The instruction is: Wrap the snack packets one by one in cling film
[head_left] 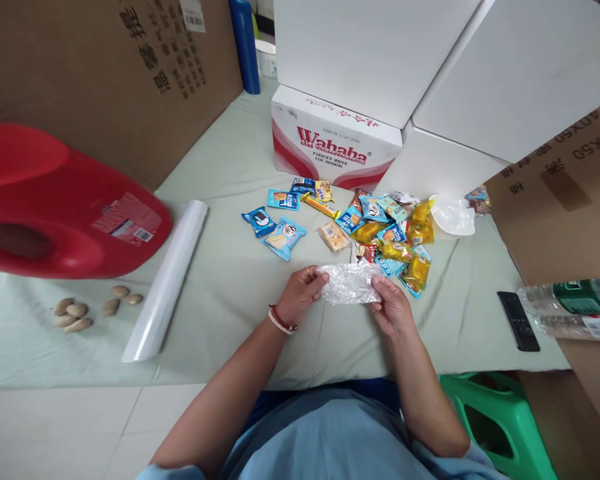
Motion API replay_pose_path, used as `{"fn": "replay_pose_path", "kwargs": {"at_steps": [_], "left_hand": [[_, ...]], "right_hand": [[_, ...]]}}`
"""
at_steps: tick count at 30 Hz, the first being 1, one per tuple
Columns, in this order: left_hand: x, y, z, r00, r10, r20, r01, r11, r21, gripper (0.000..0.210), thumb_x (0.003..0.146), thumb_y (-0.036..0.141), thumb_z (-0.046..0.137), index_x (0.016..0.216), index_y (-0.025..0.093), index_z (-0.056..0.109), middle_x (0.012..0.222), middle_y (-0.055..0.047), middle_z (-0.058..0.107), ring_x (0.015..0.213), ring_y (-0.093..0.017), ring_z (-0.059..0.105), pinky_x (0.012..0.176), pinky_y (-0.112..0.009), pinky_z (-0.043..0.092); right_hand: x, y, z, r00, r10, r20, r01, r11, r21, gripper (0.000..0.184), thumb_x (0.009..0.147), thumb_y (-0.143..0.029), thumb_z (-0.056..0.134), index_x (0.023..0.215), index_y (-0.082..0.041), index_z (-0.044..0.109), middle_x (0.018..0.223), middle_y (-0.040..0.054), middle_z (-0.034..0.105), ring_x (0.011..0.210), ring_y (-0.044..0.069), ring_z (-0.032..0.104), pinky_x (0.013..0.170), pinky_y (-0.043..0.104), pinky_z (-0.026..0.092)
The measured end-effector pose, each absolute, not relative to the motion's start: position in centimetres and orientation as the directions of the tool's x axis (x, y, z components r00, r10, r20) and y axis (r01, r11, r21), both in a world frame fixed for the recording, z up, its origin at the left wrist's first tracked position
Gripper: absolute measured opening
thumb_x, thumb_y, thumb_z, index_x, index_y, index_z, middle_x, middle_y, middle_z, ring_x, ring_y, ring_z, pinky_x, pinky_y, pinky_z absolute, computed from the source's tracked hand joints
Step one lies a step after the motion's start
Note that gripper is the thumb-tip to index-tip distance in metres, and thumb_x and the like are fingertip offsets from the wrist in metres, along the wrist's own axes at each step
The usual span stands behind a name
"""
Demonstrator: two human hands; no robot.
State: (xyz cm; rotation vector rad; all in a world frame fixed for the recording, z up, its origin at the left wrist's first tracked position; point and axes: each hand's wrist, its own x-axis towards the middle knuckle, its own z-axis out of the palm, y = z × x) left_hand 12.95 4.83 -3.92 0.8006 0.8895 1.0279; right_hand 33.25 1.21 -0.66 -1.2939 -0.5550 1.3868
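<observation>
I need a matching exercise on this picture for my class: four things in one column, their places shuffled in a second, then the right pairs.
Things
1. Crinkled clear plastic
2. Pebbles
3. Stool
4. Black device

Places
A. Beside the plastic bottles
B. On the cloth, left of the pale roll
C. Held between the left hand and the right hand
D. Below the cloth's front edge, at the person's right

Right pairs: 1-C, 2-B, 3-D, 4-A
</observation>
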Motion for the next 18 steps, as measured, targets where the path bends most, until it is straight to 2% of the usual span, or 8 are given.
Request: {"fn": "replay_pose_path", "kwargs": {"at_steps": [2,5,7,9,11,13,15,18], "left_hand": [[13.0,5.0,-4.1,0.234,0.941,-0.243,-0.391,0.32,0.863,0.056,0.069,0.068,0.082,0.071,0.019,0.053,0.058,0.007,0.044,0.048,-0.006,0.034,0.047,-0.022,0.026],[13.0,5.0,-4.4,0.061,0.979,-0.194,-0.358,0.203,0.911,0.05,0.072,0.062,0.081,0.086,0.02,0.057,0.073,0.004,0.053,0.058,-0.009,0.045,0.05,-0.022,0.035],[12.8,4.7,-4.4,-0.162,0.986,-0.025,-0.172,-0.003,0.985,0.045,0.075,0.053,0.081,0.099,0.021,0.06,0.092,-0.002,0.059,0.074,-0.013,0.055,0.062,-0.025,0.046],[12.6,4.1,-4.2,-0.227,0.945,0.237,0.121,-0.214,0.969,0.035,0.083,0.047,0.076,0.104,0.021,0.064,0.105,-0.006,0.061,0.091,-0.018,0.059,0.079,-0.032,0.052],[12.6,3.5,-4.0,-0.061,0.903,0.426,0.287,-0.393,0.873,0.027,0.089,0.043,0.071,0.106,0.022,0.069,0.109,-0.008,0.063,0.102,-0.023,0.06,0.093,-0.04,0.051],[13.0,3.0,-3.9,0.162,0.846,0.508,0.284,-0.533,0.797,0.026,0.089,0.042,0.073,0.109,0.025,0.072,0.11,-0.008,0.067,0.108,-0.025,0.06,0.1,-0.044,0.048],[13.4,2.8,-3.8,0.302,0.806,0.508,0.215,-0.577,0.788,0.026,0.088,0.042,0.076,0.109,0.027,0.074,0.106,-0.007,0.071,0.108,-0.026,0.061,0.1,-0.045,0.048],[13.6,2.8,-3.9,0.339,0.839,0.426,0.112,-0.485,0.867,0.017,0.093,0.04,0.071,0.099,0.025,0.077,0.092,-0.007,0.073,0.097,-0.024,0.065,0.09,-0.041,0.051]], "right_hand": [[33.5,1.0,-0.4,0.147,0.896,-0.42,-0.451,-0.317,-0.834,0.033,0.065,-0.037,0.094,0.079,-0.02,0.07,0.065,-0.0035,0.058,0.048,0.007,0.036,0.037,0.019,0.027],[33.5,0.6,0.1,0.113,0.924,-0.365,-0.45,-0.28,-0.848,0.03,0.068,-0.033,0.091,0.088,-0.021,0.073,0.076,-0.001,0.064,0.057,0.01,0.05,0.046,0.02,0.044],[33.6,0.4,0.5,0.112,0.94,-0.323,-0.399,-0.255,-0.881,0.03,0.068,-0.031,0.09,0.093,-0.022,0.075,0.081,-0.0002,0.067,0.063,0.011,0.055,0.054,0.022,0.05],[33.7,0.2,1.0,0.114,0.945,-0.308,-0.313,-0.26,-0.914,0.03,0.067,-0.031,0.091,0.092,-0.022,0.076,0.08,-0.001,0.067,0.064,0.011,0.056,0.056,0.023,0.053],[33.6,0.0,1.4,0.096,0.946,-0.309,-0.231,-0.281,-0.932,0.03,0.067,-0.031,0.092,0.091,-0.022,0.077,0.077,-0.0017,0.066,0.064,0.012,0.057,0.059,0.024,0.055],[33.2,-0.1,1.8,0.045,0.949,-0.312,-0.194,-0.299,-0.934,0.035,0.068,-0.033,0.093,0.098,-0.024,0.077,0.079,-0.0017,0.068,0.065,0.013,0.06,0.061,0.026,0.057],[32.5,-0.1,2.1,-0.013,0.949,-0.315,-0.198,-0.311,-0.93,0.042,0.068,-0.034,0.093,0.106,-0.025,0.076,0.079,-0.0015,0.069,0.066,0.014,0.063,0.061,0.027,0.057],[31.6,0.2,2.1,-0.02,0.946,-0.325,-0.208,-0.322,-0.924,0.045,0.067,-0.037,0.094,0.106,-0.025,0.074,0.073,-0.0028,0.067,0.06,0.013,0.061,0.055,0.025,0.054]]}}
